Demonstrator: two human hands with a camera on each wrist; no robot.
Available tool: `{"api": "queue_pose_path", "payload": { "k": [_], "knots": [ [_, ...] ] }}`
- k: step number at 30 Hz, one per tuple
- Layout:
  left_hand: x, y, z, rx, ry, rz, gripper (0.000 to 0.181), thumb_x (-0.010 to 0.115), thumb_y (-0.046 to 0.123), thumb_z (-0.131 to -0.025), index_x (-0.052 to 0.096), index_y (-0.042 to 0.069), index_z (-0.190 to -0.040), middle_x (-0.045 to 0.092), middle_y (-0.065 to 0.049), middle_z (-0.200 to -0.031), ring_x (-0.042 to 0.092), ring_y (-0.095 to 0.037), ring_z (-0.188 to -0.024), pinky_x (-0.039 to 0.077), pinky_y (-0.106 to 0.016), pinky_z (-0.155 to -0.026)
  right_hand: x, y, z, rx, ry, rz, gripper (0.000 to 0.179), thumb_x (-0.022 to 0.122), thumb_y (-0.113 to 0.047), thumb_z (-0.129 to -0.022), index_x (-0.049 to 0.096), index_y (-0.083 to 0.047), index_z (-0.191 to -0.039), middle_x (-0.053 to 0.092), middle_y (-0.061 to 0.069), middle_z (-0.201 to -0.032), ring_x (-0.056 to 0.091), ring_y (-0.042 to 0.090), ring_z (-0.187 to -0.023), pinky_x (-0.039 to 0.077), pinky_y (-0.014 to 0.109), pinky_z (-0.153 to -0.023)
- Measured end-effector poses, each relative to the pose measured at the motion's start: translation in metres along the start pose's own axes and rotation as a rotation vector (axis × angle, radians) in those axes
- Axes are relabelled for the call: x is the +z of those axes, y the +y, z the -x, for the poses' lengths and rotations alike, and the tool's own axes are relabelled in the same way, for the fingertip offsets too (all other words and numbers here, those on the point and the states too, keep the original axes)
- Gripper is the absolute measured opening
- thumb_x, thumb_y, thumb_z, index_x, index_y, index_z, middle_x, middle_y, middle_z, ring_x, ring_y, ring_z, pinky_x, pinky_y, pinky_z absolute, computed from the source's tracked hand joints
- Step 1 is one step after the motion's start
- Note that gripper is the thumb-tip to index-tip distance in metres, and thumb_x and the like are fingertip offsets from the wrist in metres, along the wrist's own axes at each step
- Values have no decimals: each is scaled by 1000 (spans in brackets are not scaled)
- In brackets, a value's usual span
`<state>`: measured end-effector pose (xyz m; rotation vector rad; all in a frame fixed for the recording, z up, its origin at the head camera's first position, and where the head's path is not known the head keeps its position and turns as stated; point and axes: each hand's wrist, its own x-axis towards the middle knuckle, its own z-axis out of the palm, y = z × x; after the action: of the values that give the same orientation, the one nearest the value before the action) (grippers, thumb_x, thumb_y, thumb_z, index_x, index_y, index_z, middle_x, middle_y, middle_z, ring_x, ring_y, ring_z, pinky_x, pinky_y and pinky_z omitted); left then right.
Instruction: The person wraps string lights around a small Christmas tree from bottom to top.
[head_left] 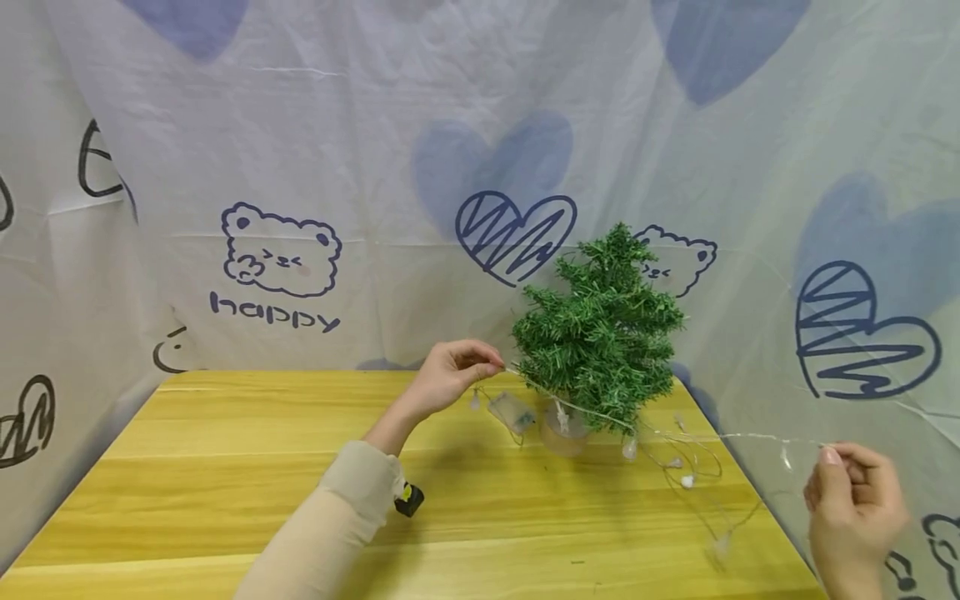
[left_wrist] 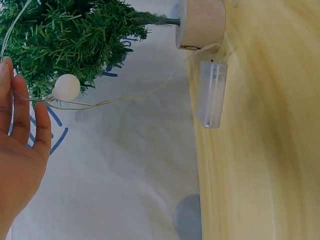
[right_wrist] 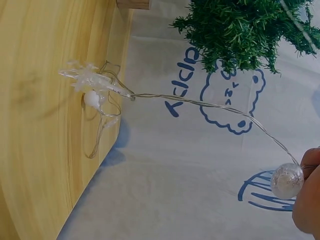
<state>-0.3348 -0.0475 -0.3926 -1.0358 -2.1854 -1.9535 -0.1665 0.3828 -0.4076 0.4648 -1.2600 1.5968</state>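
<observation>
Two hands hold one string of wire lights (head_left: 600, 414) stretched across the front of a small artificial tree (head_left: 602, 327). The left hand (head_left: 450, 377) pinches the wire between thumb and fingertips just left of the lower branches, above the desk (head_left: 225, 483) toward its far edge. The right hand (head_left: 851, 500) pinches the other stretch out past the desk's right edge, near the front corner, with a clear bulb (right_wrist: 286, 181) right at its fingers.

The wire's long axis runs left to right, dropping from the left hand toward the right. It reads as held taut, probably so the thin strand stays untangled against the needles.

The slack part lies in loops on the desk near the right edge, with a few small bulbs (head_left: 686, 480) among it. A clear battery case (head_left: 512, 411) hangs from the wire below the left hand, beside the wooden base (left_wrist: 201, 23) of the tree. The tree stands upright near the far right corner.

A printed cloth (head_left: 285, 258) with bears and hearts hangs behind the desk.
</observation>
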Motion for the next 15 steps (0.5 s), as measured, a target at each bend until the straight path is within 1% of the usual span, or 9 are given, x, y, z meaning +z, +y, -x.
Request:
{"api": "queue_pose_path", "payload": {
  "k": [4, 7, 10, 12, 14, 15],
  "knots": [
    [3, 2, -5, 0, 29, -32, 13, 68, 3, -100, 76, 0, -111, 75, -11, -110, 71, -19, -97, 60, -34, -87, 1, 2, -2, 43, 26, 13, 10, 51, 22, -95, 60, 18, -98, 54, 8, -60, 38, 12, -46, 24, 21, -40],
    [5, 4, -10, 1, 61, -71, 13, 68, 5, -101, 76, 3, -111, 75, -10, -110, 70, -20, -94, 59, -36, -86, 2, 1, -5, 82, 45, 106, 11, 54, 17, -97, 64, 11, -99, 53, 5, -60, 40, 11, -45, 26, 19, -39],
    [8, 5, -15, -6, 89, -142, 14, 68, 7, -102, 77, 7, -112, 76, -7, -109, 69, -18, -91, 58, -34, -83, 4, 1, -10, 102, 46, 156, 8, 57, 14, -98, 63, 11, -100, 54, 4, -60, 41, 9, -45, 28, 18, -39],
    [10, 5, -20, -11, 92, -194, 14, 67, 7, -102, 77, 9, -112, 76, -5, -108, 67, -17, -88, 58, -33, -79, 6, 1, -13, 110, 46, 187, 8, 57, 13, -99, 64, 10, -100, 54, 4, -59, 42, 8, -44, 28, 18, -39],
    [12, 4, -23, -15, 84, -243, 14, 66, 7, -103, 77, 10, -112, 75, -2, -107, 66, -16, -85, 57, -32, -75, 8, 2, -18, 111, 41, 194, 7, 57, 13, -98, 63, 11, -100, 54, 4, -60, 43, 7, -44, 28, 17, -39],
    [13, 4, -25, -15, 77, -258, 14, 66, 7, -103, 77, 9, -112, 75, -2, -107, 66, -16, -85, 57, -32, -74, 9, 3, -20, 121, 41, 216, 7, 58, 12, -99, 64, 9, -101, 55, 3, -59, 43, 7, -45, 29, 17, -39]
  ]
}}
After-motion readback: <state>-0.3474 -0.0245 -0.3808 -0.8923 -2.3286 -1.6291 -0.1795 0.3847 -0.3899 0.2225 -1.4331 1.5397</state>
